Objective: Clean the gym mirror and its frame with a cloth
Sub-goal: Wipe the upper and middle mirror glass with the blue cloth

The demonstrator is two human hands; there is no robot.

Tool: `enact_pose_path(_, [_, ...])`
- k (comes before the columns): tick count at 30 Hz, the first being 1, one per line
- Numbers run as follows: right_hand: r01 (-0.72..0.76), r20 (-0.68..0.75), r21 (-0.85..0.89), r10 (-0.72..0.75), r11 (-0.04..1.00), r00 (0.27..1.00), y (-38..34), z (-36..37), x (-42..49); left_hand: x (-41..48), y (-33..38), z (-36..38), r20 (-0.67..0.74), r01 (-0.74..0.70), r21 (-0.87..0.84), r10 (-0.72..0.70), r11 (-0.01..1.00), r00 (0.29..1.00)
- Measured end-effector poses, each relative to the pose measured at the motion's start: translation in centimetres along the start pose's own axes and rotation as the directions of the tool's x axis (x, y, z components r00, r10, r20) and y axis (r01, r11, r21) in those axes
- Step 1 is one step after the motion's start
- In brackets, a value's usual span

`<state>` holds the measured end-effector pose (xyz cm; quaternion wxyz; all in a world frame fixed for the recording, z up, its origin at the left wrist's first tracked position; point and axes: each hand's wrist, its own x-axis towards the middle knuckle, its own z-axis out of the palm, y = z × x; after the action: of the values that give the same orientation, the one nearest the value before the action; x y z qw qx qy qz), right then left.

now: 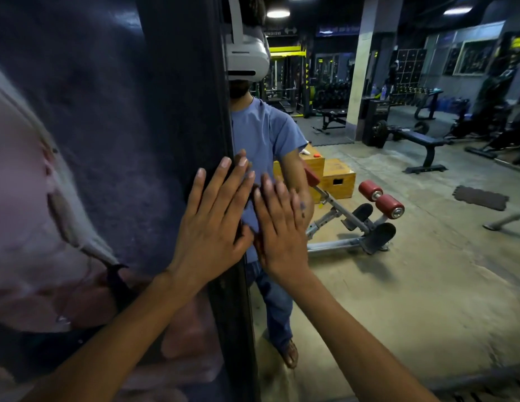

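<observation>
Two hands: left hand (212, 224) and right hand (282, 227) lie flat, fingers straight, grip released, holding nothing
Left hand position: on the dark mirror frame (224, 126)
Right hand position: on the mirror glass (398, 256) just beside the frame
Cloth: not visible in either hand; location cannot be told
Risk, smears: bare palms on glass likely leave fresh prints
Risk, glass: leaning weight on both hands could stress the pane
Risk, coverage: without cloth, frame dust stays

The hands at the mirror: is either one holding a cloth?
No: the left hand and right hand lie flat with straight fingers, no cloth visible in either.
</observation>
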<state>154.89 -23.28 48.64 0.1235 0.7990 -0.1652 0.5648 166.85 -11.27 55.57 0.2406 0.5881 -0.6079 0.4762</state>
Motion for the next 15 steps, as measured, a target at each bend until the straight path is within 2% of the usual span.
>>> enact_pose_path(2, [0.07, 0.044, -0.073, -0.066, 0.995, 0.997, 2.2, -0.8, -2.7, -0.1, -0.4, 0.3, 0.019, -0.036, 0.036, 0.035, 0.999, 0.999])
enact_pose_path(3, [0.05, 0.022, -0.106, -0.048, 0.993, 0.999, 3.4, -1.6, -2.6, -0.4, -0.6, 0.5, 0.02, -0.057, 0.064, 0.055, 0.996, 0.998])
enact_pose_path(5, [-0.101, -0.14, -0.131, 0.083, 0.986, 0.987, 4.7, -2.9, 0.7, -0.7, -0.8, 0.9, 0.006, -0.063, 0.099, 0.063, 0.993, 0.998])
enact_pose_path(7, [-0.282, -0.323, -0.063, 0.248, 0.957, 0.913, 4.9, -4.2, 6.4, -0.5, -0.4, 1.2, -0.01, -0.03, 0.091, 0.031, 0.995, 0.999])
enact_pose_path(9, [-0.308, -0.348, -0.004, 0.287, 0.951, 0.892, 4.0, -4.5, 10.8, -0.3, 0.4, 1.2, -0.02, 0.009, 0.07, -0.008, 0.997, 1.0])
enact_pose_path(11, [-0.215, -0.28, -0.018, 0.202, 0.976, 0.938, 2.8, -4.1, 11.1, -0.2, 0.9, 1.1, -0.011, 0.029, 0.036, -0.028, 0.999, 1.0])
enact_pose_path(13, [-0.032, -0.153, -0.053, 0.024, 0.998, 0.988, 2.5, -3.1, 7.8, 0.0, 0.8, 0.9, -0.006, 0.025, 0.01, -0.025, 1.0, 1.0])
enact_pose_path(15, [0.119, -0.028, -0.086, -0.121, 0.989, 0.992, 3.3, -2.9, 4.1, 0.3, 0.6, 0.5, 0.008, 0.005, 0.017, -0.005, 1.0, 1.0])
